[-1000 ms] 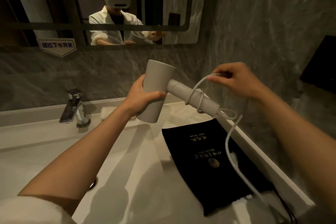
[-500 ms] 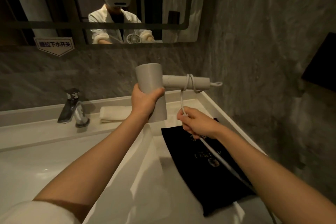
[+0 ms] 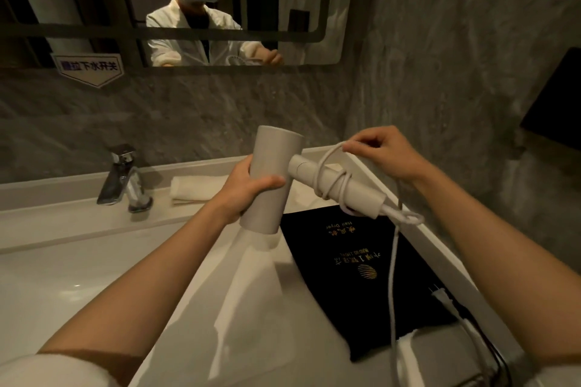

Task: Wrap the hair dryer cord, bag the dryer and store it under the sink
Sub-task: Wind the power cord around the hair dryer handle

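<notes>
My left hand [image 3: 248,190] grips the barrel of a pale grey hair dryer [image 3: 270,166], held upright above the counter with its handle pointing right. Several turns of the white cord [image 3: 333,179] lie around the handle. My right hand [image 3: 385,151] pinches a loop of that cord above the handle. The rest of the cord hangs down to the plug [image 3: 441,297], which lies on a black drawstring bag [image 3: 361,280] with gold lettering, flat on the counter.
A white basin [image 3: 63,286] sits at the left with a chrome faucet [image 3: 124,179] behind it. A folded white towel [image 3: 195,188] lies by the back wall. The raised counter edge [image 3: 440,248] meets a grey stone wall at the right. A mirror hangs above.
My right hand rose from below the handle to above it, carrying the cord over for another turn. The dryer handle tilted down to the right.
</notes>
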